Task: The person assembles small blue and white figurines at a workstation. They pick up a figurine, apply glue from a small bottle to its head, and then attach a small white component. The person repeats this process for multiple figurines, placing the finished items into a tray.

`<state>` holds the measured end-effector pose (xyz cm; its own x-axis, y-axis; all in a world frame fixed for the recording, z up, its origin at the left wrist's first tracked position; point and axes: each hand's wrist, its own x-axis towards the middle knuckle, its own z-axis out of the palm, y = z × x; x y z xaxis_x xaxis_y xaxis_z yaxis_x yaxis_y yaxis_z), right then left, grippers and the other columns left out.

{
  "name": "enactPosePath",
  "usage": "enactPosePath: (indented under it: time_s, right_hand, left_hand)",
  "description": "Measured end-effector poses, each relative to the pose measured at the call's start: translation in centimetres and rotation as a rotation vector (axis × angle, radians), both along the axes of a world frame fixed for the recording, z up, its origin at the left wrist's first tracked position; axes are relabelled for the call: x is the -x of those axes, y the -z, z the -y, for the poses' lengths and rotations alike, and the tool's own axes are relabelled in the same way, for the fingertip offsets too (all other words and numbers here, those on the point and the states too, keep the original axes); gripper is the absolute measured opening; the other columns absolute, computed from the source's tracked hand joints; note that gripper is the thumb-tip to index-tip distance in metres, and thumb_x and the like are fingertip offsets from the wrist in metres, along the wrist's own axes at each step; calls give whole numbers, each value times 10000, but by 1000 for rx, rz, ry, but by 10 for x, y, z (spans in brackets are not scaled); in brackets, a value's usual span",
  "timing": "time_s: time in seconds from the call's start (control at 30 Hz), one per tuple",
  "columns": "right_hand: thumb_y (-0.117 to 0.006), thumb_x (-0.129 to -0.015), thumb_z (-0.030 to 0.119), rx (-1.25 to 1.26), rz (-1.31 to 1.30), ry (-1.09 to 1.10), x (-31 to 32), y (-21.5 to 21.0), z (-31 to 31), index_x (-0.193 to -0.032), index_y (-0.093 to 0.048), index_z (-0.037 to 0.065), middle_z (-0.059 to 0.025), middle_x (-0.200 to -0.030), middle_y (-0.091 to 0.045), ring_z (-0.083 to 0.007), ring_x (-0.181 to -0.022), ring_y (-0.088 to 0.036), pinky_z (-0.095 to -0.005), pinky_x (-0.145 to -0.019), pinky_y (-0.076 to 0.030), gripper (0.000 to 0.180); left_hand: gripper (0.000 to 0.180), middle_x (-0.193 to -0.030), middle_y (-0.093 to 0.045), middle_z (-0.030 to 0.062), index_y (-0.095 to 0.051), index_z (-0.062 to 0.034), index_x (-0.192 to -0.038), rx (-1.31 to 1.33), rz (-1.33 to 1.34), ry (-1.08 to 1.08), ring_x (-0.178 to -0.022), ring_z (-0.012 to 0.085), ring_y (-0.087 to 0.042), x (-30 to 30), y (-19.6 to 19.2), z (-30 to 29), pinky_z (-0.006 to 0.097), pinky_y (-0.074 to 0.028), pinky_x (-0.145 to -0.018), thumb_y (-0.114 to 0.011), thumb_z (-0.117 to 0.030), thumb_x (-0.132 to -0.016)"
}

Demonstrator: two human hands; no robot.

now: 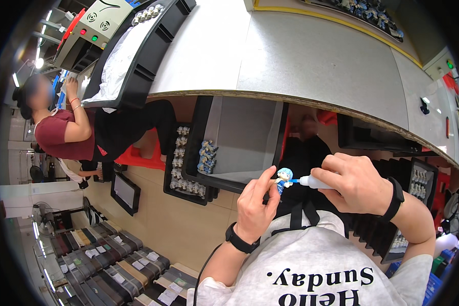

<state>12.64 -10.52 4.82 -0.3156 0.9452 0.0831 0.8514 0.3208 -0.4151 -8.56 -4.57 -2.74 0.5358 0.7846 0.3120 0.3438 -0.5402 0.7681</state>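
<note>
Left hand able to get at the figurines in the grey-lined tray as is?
Likely yes: the left hand is near the open tray and nothing covers the figurines, though it's occupied, gripping a small figure.

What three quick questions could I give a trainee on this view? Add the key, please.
1. Which grip holds the small blue-haired figure?
2. Name the colour: what colour is the tip of the white bottle in the right grip?
3. Choose one: in the picture, where in the black tray do the blue figures sit?
A. Along its right side
B. Along its left side
C. In its centre

Key: 1. The left grip; 2. Blue; 3. B
</note>
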Motion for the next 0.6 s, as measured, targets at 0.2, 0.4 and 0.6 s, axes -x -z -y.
enactPosePath:
  time_s: [0.2,0.4,0.6]
  right_hand:
    - [-679,-660,67,69,-121,92,-3,10,4,-898,-588,43,-67,-764,-521,-235,-708,-575,-335,-530,-463,255]
    - [-678,-704,60,178,-517,263,-18,32,13,-936,-585,28,-106,-839,-578,-242,-757,-593,-300,-633,-471,253]
    - [-683,-794,114,24,-1202,507,-66,44,52,-1075,-484,7,-90,-1000,-585,-148,-925,-566,-289,-821,-455,360]
  left_hand:
    - [396,-732,-645,89,-533,0,-1137,64,19,-27,-662,189,-611,1,0,1,286,-496,-669,-598,49,-749]
    - [375,-737,-650,96,-540,0,-1127,38,20,-39,-660,188,-614,2,-1,-1,288,-496,-666,-596,36,-758]
    - [374,-718,-640,93,-527,18,-1139,61,-4,14,-615,136,-594,1,-1,-1,248,-478,-627,-589,52,-772]
